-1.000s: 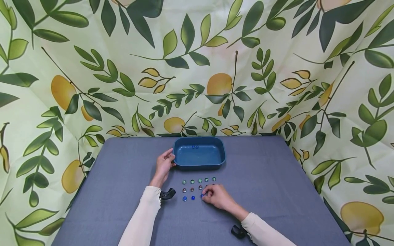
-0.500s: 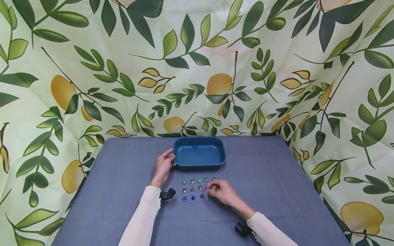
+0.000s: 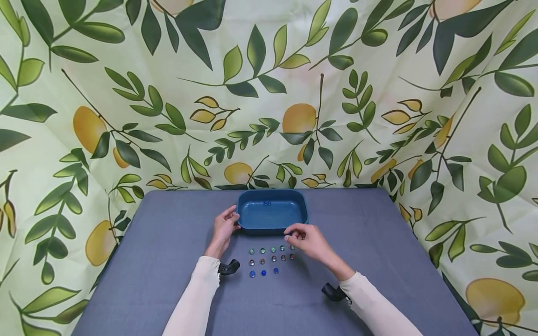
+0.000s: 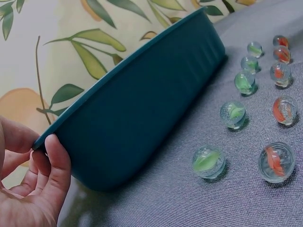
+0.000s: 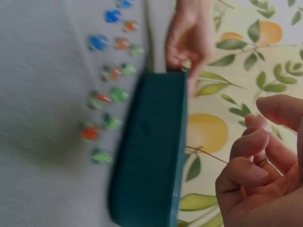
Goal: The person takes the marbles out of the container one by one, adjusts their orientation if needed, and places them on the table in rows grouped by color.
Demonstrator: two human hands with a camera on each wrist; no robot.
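My left hand (image 3: 224, 229) pinches the left end of the blue plastic tub (image 3: 273, 229) by its rim; thumb and fingers show in the left wrist view. Two blue marbles (image 3: 266, 203) lie inside at the back. In front of the tub, marbles stand in rows: several green marbles (image 4: 208, 161), then several red marbles (image 4: 276, 162), and three blue marbles (image 3: 263, 273) nearest me. Above the right end of the rows, close to the tub's front right corner, hovers my right hand (image 3: 310, 241). Its fingers are loosely bent, and no marble shows between them in the right wrist view.
A grey-blue cloth covers the table (image 3: 176, 219). Leaf-and-fruit printed fabric (image 3: 260, 93) hangs behind and on both sides. Each wrist carries a black camera mount (image 3: 229, 267).
My right hand has released a blue marble at the right end of the front row, then risen and moved away towards the tub. The left hand stays on the rim.
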